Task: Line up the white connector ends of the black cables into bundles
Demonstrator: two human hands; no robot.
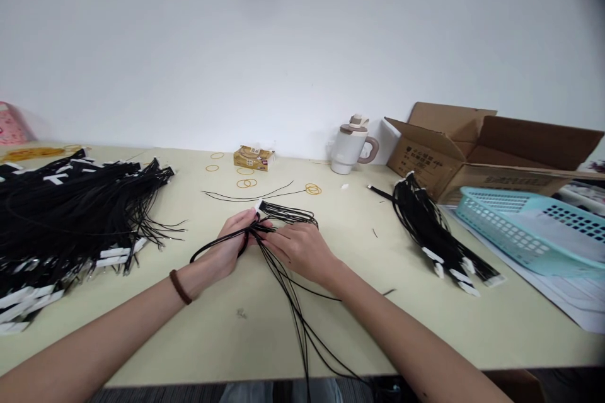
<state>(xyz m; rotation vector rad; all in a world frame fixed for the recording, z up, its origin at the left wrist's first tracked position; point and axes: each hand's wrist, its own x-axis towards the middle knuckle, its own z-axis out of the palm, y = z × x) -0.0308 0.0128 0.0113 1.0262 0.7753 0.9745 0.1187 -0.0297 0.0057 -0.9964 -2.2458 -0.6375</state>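
Observation:
A small bundle of thin black cables with white end tags lies folded at the table's middle. My left hand is closed around the bundle at its bend, a brown band on that wrist. My right hand pinches the same cables just to the right, fingers pressed together. The cables' loose ends trail toward me over the table's front edge.
A large heap of black cables fills the left side. A smaller bunch lies at right beside a teal basket and an open cardboard box. Rubber bands, a small yellow box and a white mug sit at the back.

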